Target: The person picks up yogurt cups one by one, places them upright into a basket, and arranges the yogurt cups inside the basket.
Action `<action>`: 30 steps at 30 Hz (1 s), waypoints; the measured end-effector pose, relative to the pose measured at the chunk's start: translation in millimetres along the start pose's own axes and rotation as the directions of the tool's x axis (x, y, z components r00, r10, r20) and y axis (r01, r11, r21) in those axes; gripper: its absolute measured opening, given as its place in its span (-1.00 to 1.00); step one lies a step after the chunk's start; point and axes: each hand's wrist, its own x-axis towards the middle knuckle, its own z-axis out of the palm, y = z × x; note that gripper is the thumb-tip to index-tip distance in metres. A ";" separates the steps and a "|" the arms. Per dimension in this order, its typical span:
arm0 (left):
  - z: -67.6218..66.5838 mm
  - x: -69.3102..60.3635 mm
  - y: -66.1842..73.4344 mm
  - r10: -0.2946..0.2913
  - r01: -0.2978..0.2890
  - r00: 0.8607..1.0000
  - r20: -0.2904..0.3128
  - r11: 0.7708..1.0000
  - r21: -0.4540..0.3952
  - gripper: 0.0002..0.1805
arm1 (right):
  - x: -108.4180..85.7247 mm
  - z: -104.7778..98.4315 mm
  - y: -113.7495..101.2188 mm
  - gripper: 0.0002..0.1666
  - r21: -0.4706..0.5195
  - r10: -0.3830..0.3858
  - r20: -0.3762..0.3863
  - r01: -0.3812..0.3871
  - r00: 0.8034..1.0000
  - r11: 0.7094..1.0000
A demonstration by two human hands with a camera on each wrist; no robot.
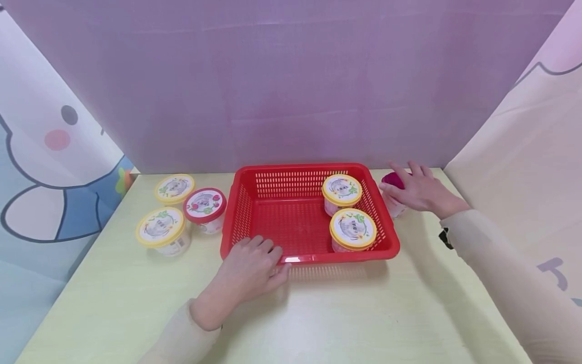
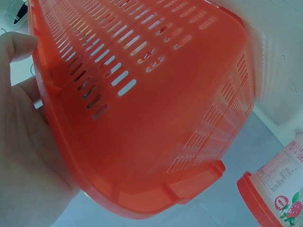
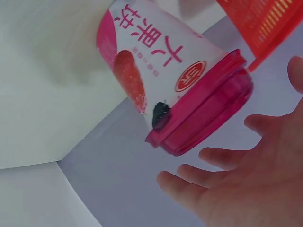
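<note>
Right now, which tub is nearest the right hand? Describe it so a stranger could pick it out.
Find the red basket on the table. Just outside its right side, close by the right hand, stands a white and pink cup. Unlike the two yellow-lidded tubs inside the basket, it has a raised magenta lid.

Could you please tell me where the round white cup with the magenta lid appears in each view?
Head: the round white cup with the magenta lid is right of centre, partly hidden by the right hand.
Left wrist: not in it.
Right wrist: upper centre, its lid toward the lower right.
Shared landmark: the red rectangular plastic basket.
</note>
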 end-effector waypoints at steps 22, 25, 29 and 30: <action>-0.1 0.2 -0.4 0.008 -0.008 1.000 -0.012 1.000 -0.004 -0.58 | 20.2 18.2 13.0 -0.20 0.036 0.037 -0.035 -0.036 0.999 0.999; -0.3 -0.3 -0.3 0.009 -0.009 1.000 -0.007 1.000 -0.005 -0.58 | 22.1 23.4 14.3 -0.26 0.025 0.040 -0.062 -0.039 0.997 0.999; -0.8 -0.6 -0.2 0.001 -0.001 1.000 -0.004 1.000 -0.010 -0.59 | 24.0 25.8 15.5 -0.27 0.028 0.033 -0.087 -0.030 0.996 0.999; -1.0 -0.5 -0.2 0.000 0.000 1.000 -0.006 1.000 -0.010 -0.59 | 24.3 25.7 15.6 -0.27 0.027 0.029 -0.091 -0.027 0.995 0.999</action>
